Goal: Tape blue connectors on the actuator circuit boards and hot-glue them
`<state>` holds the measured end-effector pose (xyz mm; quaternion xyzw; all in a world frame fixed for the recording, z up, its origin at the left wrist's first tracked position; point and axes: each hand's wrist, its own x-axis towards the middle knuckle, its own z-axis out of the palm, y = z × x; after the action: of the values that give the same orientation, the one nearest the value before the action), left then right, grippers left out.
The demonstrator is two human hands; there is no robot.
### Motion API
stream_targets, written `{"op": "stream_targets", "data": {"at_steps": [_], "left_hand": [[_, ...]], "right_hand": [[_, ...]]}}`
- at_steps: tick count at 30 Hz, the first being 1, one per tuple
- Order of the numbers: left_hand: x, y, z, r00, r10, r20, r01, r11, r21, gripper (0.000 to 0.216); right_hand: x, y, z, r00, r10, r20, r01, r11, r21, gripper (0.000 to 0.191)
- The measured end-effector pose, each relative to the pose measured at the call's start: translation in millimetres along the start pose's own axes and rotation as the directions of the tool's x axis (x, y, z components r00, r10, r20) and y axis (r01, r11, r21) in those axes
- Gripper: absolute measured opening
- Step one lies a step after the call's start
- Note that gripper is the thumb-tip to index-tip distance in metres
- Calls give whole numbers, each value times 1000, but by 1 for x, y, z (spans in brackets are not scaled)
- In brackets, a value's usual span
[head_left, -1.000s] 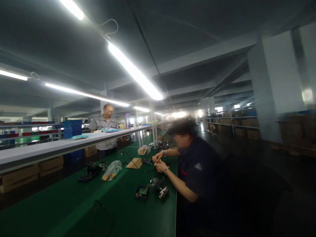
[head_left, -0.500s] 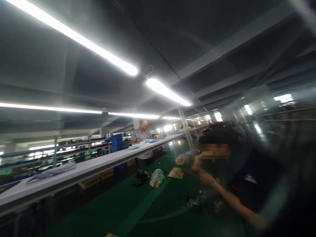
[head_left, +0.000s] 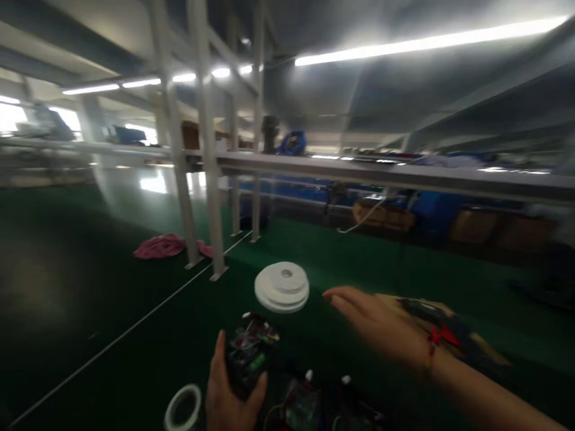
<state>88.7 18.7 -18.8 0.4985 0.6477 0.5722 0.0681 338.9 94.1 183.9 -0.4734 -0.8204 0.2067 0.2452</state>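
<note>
My left hand (head_left: 231,398) grips a dark circuit board assembly (head_left: 252,353) with wires and white connectors, fingers on its left side and thumb on the near side. More wired circuit boards (head_left: 303,404) lie just right of it at the bottom edge, partly cut off. My right hand (head_left: 375,323) reaches in from the right with its fingers stretched out and nothing visible in it. A red string bracelet is on that wrist. Ahead, between the hands, lies a stack of white round discs or reels (head_left: 283,287). Motion blurs fine detail.
A white tape roll (head_left: 183,407) lies left of my left hand. Brown cardboard (head_left: 487,347) with dark items and a red piece is behind my right forearm. Pale upright posts (head_left: 209,179) rise from the green table, with a pink cloth (head_left: 160,246) beside them. A raised shelf (head_left: 381,173) crosses behind.
The view has swung round and down from the aisle, where a co-worker bent over the table, to another stretch of green table. Both my hands have come into view, the left on a circuit board assembly.
</note>
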Motion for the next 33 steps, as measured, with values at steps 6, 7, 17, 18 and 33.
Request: {"op": "stream_targets", "data": {"at_steps": [6, 7, 17, 18, 33], "left_hand": [[-3, -7, -15, 992, -83, 95, 86, 996, -33, 91], [-4, -4, -15, 990, -88, 106, 96, 993, -65, 91], [-1, -7, -40, 966, -122, 227, 172, 961, -214, 92], [1, -8, -44, 965, -111, 237, 155, 972, -176, 91], [48, -9, -81, 861, -46, 507, -222, 862, 456, 100]], "right_hand": [[100, 10, 118, 932, -21, 361, 19, 1000, 11, 50], [107, 13, 132, 911, -8, 412, 1, 1000, 17, 50], [112, 30, 172, 680, 87, 728, -275, 951, 142, 35], [108, 29, 172, 687, 101, 720, -295, 944, 149, 33], [82, 27, 172, 893, 9, 450, 32, 996, -84, 39]]}}
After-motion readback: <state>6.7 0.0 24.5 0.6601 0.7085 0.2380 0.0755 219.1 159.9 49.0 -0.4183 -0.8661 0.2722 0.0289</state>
